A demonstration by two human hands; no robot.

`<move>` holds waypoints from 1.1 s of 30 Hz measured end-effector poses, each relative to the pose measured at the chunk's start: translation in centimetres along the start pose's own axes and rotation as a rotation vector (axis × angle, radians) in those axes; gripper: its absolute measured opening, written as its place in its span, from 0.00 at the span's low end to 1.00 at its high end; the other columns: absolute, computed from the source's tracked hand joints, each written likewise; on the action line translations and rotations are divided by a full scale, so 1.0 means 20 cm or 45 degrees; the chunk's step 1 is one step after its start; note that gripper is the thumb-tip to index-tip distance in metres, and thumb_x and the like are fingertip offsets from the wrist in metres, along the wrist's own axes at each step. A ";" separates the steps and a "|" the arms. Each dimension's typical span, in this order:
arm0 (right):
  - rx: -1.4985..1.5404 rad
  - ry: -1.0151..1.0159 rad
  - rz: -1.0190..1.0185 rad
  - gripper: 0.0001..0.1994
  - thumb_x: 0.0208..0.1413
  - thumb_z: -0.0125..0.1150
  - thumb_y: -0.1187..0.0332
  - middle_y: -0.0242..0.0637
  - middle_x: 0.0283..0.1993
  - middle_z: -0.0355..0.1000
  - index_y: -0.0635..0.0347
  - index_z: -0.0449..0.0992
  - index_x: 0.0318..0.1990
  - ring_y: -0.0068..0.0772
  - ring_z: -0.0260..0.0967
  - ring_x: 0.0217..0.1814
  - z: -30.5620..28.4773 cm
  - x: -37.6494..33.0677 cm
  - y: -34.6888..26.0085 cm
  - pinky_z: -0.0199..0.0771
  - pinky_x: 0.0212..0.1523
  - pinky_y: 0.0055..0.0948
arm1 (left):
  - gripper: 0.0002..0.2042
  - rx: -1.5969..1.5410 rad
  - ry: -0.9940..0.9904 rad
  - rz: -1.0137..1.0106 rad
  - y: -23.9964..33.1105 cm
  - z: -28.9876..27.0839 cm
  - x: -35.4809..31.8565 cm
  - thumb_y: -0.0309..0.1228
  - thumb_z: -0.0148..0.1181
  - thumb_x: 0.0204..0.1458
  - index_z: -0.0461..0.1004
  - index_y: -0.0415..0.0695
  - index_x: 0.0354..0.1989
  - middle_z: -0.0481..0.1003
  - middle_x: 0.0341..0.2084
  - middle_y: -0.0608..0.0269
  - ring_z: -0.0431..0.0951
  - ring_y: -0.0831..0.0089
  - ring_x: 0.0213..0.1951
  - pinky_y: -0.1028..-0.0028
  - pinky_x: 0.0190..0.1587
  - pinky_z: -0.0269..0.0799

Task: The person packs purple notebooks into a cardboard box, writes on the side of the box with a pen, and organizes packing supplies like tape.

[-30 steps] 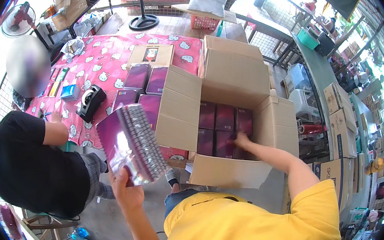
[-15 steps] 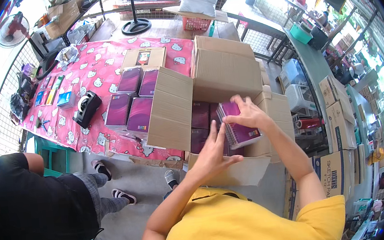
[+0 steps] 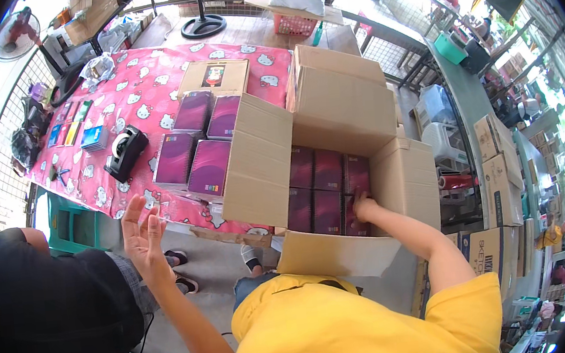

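Note:
My left hand (image 3: 144,239) is raised beside the table, palm up with fingers apart, holding nothing. Reaching into an open cardboard box (image 3: 402,177), my right hand (image 3: 365,208) rests on the purple spiral notebook stack (image 3: 353,223) at its near right. Its fingers look extended, though partly hidden. Several more purple notebook stacks (image 3: 327,207) lie in rows inside the box, covers up. To the left of its raised flap (image 3: 259,165), other wrapped purple notebooks (image 3: 208,168) stand in stacks on the table.
A pink patterned cloth covers the table (image 3: 143,111). On it are a black tape dispenser (image 3: 125,153), a small blue pack (image 3: 94,138) and a flat carton (image 3: 214,78). Behind the open box stands a large carton (image 3: 341,96). A person in black (image 3: 58,314) is close on my left.
The notebook stack that both hands held tilted over the box now lies inside it. My left hand has swung away left and opened; my right has gone down into the box.

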State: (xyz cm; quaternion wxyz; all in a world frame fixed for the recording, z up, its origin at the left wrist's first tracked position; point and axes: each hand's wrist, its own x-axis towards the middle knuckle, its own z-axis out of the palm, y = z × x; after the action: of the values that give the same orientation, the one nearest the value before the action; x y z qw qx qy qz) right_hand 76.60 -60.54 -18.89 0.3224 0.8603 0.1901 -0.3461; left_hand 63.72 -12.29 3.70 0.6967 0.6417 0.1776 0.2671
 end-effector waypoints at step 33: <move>1.954 1.572 -0.054 0.37 0.37 0.76 0.64 0.45 0.50 0.62 0.65 0.62 0.55 0.44 0.62 0.53 -1.67 -0.36 -1.24 0.59 0.58 0.41 | 0.35 0.921 0.024 0.175 -0.33 -0.10 0.57 0.35 0.74 0.33 0.65 0.39 0.52 0.74 0.45 0.49 0.76 0.55 0.46 0.63 0.47 0.72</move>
State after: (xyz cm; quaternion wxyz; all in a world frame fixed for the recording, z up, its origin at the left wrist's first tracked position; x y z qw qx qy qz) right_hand 73.71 -20.55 -5.72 -0.4856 0.8622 0.0644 0.1287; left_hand 72.49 -4.10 -2.03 0.4034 0.8545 0.2235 0.2390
